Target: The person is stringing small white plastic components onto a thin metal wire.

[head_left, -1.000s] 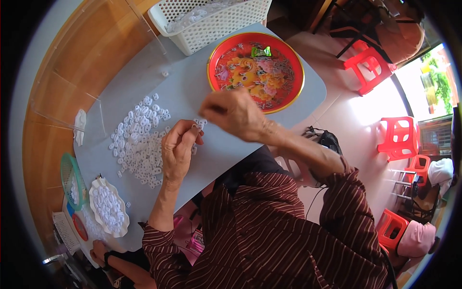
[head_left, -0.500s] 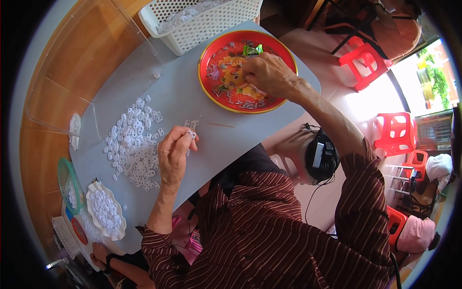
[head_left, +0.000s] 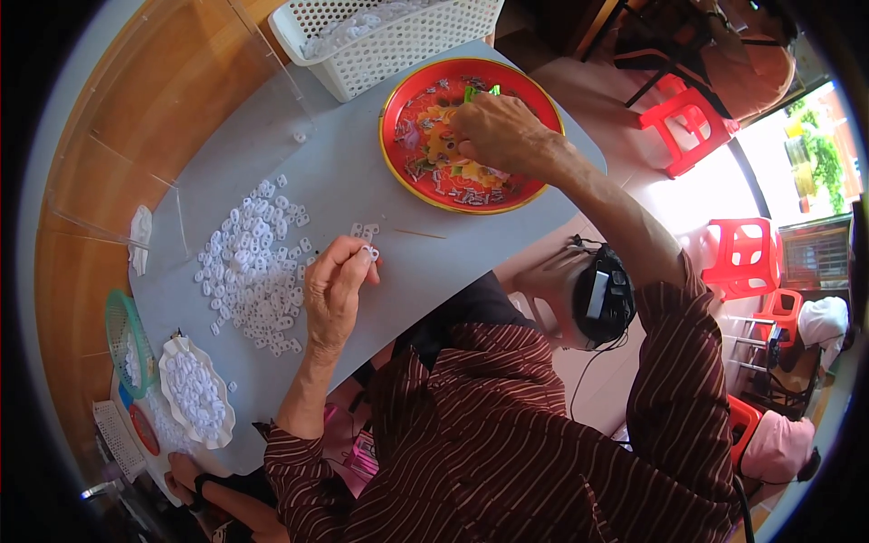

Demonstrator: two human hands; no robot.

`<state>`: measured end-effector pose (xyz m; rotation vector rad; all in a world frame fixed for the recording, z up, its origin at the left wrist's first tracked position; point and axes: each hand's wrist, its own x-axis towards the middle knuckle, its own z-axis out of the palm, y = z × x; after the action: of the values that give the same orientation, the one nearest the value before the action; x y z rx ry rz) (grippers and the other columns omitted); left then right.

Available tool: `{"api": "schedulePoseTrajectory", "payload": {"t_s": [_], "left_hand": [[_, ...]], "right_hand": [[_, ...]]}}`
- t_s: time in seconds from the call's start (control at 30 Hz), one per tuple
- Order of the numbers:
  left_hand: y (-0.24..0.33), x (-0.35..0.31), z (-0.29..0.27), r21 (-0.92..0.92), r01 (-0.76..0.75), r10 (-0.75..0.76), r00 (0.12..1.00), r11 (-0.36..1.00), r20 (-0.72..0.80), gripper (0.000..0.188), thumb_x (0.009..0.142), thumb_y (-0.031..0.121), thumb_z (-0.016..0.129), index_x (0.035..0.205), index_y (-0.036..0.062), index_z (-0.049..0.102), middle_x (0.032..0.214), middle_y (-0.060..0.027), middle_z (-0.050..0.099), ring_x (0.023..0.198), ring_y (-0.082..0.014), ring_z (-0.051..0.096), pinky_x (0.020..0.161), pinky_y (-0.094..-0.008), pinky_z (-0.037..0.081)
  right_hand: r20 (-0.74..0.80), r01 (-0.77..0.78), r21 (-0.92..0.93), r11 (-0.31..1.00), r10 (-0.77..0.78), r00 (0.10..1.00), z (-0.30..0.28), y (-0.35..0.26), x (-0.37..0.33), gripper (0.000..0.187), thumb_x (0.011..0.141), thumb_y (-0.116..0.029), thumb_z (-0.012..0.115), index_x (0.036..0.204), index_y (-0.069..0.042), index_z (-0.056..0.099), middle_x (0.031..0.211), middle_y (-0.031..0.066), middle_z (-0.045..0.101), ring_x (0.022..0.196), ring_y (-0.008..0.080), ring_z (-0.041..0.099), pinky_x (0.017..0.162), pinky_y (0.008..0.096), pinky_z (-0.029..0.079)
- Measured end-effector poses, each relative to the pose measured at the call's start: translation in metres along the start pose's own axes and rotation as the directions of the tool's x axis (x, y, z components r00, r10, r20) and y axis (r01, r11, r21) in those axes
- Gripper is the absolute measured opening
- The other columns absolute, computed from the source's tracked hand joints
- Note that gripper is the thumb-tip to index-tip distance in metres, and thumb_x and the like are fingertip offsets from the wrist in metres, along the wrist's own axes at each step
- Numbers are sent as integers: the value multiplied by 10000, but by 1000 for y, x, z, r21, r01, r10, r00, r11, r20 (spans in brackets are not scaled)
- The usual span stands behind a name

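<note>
My left hand (head_left: 331, 297) pinches a small white plastic piece with holes (head_left: 371, 253) between thumb and forefinger, above the near edge of the grey table (head_left: 362, 172). Reaching over a round red tray with a gold rim (head_left: 391, 167), my right hand (head_left: 500, 132) has its fingers drawn together, and whatever is in them is hidden. Small silvery metal pieces (head_left: 471, 196) are scattered over the tray's flowered bottom. Partly covered by that hand is a shiny green wrapper (head_left: 483, 91). A heap of similar white pieces (head_left: 253, 258) spreads left of my left hand.
A wooden toothpick-like stick (head_left: 420, 233) lies below the tray. At the back stands a white perforated basket (head_left: 398, 50). On the left are a scalloped white dish of pieces (head_left: 195, 394) and a green basket (head_left: 127, 344). Another person's hand (head_left: 184, 472) rests at the lower left.
My right hand has shifted slightly left within the tray and covers more of the green wrapper. My left hand keeps its pinch on the white piece. The whole view has shifted a little.
</note>
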<state>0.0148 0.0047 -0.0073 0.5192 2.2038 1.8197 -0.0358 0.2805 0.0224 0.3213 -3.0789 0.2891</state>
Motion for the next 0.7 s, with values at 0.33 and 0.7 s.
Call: {"api": "schedulePoseTrajectory", "payload": {"t_s": [0.33, 0.7], "left_hand": [[0, -2, 0, -41, -29, 29, 1000, 999, 2, 173, 870, 147, 488, 777, 25, 568, 699, -15, 557, 611, -60, 468, 565, -220, 358], [-4, -3, 1, -46, -7, 8, 1000, 999, 13, 166, 869, 130, 490, 792, 4, 566, 709, -42, 566, 616, -74, 475, 624, -232, 395]], "right_hand": [[7, 77, 196, 978, -79, 997, 2, 16, 4, 103, 688, -116, 660, 719, -19, 666, 664, 126, 637, 651, 253, 628, 685, 385, 479], [-71, 109, 92, 990, -103, 992, 9, 14, 1, 133, 710, -109, 632, 792, -18, 686, 698, 141, 640, 688, 279, 627, 697, 374, 482]]}}
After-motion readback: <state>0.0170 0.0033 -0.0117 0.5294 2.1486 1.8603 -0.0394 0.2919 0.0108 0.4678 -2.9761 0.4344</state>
